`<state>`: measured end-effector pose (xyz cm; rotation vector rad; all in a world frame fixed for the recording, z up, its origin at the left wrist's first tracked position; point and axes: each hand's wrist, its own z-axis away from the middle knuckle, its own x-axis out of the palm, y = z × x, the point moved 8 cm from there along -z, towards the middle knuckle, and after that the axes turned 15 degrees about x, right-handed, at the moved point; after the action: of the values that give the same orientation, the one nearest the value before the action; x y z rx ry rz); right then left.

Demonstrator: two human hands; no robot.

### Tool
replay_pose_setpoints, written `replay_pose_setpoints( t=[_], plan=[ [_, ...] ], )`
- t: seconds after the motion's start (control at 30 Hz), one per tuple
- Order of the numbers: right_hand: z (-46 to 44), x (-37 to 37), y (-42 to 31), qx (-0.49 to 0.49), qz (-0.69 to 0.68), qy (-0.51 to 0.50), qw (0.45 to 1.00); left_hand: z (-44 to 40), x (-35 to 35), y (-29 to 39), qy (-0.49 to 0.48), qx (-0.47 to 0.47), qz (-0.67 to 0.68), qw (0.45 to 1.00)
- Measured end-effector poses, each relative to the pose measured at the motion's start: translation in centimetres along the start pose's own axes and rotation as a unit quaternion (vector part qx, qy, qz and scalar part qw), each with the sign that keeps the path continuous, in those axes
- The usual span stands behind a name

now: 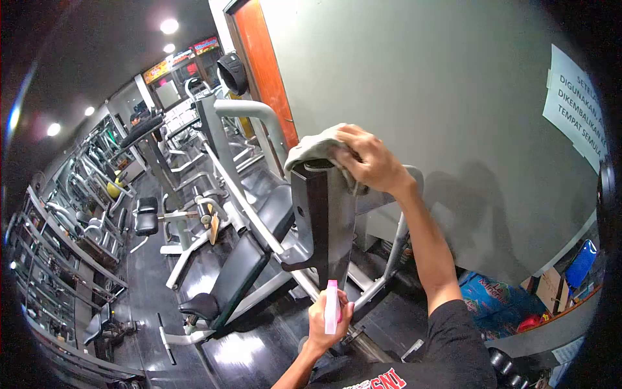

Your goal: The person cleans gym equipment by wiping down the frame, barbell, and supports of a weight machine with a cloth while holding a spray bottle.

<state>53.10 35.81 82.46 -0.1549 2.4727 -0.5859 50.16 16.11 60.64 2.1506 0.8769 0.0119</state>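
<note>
Right hand (372, 162) curled over pale cloth (314, 146), holding it against top end of machine post (340, 223). Left hand (317, 324) closed round spray bottle (332, 305), below cloth, near lower part of post; bottle's body mostly hidden. Wiping seems under way at post's top, probably unfinished; cannot tell how much surface is done. Post's lower face and padded bench (237, 275), left of post, without cloth, perhaps remaining.

wall sign (573, 107): "SETELA… DIGUNAKAN… DIKEMBALIKAN KE… TEMPAT SEMULA" | blue pack (495, 305): "Mineral…" | shirt (457, 347): partial letters
</note>
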Motion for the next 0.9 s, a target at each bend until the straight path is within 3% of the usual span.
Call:
replay_pose_setpoints(
  t=[0.13, 0.2, 0.23, 0.3, 0.43, 0.57, 0.63, 0.67, 0.73, 0.77, 0.8, 0.87, 0.9],
  plan=[
    [3.4, -1.6, 5.0, 0.101, -0.008, 0.098, 0.990, 0.5, -0.8, 0.2, 0.015, -0.002, 0.003, 1.000],
    [6.8, -0.2, 10.3, 0.346, 0.008, 0.119, 0.931, 0.5, -0.8, 0.2, 0.019, 0.003, -0.003, 1.000],
    [8.0, 1.3, 10.6, 0.344, 0.008, 0.117, 0.932, 0.5, -0.9, 0.4, 0.019, 0.019, -0.011, 1.000],
    [11.5, 1.3, 6.7, 0.125, 0.026, 0.324, 0.937, 0.2, -0.8, 0.7, 0.016, 0.035, -0.015, 0.999],
    [17.5, 6.5, 5.4, 0.104, 0.127, 0.242, 0.956, -0.5, -0.2, 1.1, -0.011, 0.011, -0.002, 1.000],
    [23.1, 9.8, 7.9, 0.219, 0.005, 0.162, 0.962, -0.8, 0.0, 1.2, 0.016, 0.022, -0.029, 0.999],
    [26.6, 9.5, 12.0, 0.360, -0.047, 0.197, 0.911, -0.5, 0.4, -0.3, 0.035, -0.034, 0.023, 0.999],
    [27.4, 8.5, 12.1, 0.361, -0.045, 0.201, 0.910, -0.5, 0.6, -0.2, 0.023, -0.032, 0.023, 0.999],
    [30.1, 6.9, 14.9, 0.497, -0.103, 0.169, 0.845, -1.7, 0.7, 0.9, 0.007, 0.004, 0.003, 1.000],
    [32.0, 6.0, 17.1, 0.454, -0.125, 0.212, 0.856, -2.3, 0.7, 1.8, -0.006, 0.038, -0.021, 0.999],
    [33.0, 4.1, 17.3, 0.472, -0.150, 0.216, 0.842, -2.4, 0.9, 1.4, 0.002, -0.001, 0.003, 1.000],
    [34.6, 0.3, 17.7, 0.410, -0.171, 0.309, 0.841, -2.9, 1.1, 1.3, -0.007, 0.022, -0.011, 1.000],
    [35.9, -1.8, 18.1, 0.423, -0.124, 0.338, 0.831, -3.3, 1.5, 1.5, -0.020, 0.044, -0.023, 0.999]
  ],
)
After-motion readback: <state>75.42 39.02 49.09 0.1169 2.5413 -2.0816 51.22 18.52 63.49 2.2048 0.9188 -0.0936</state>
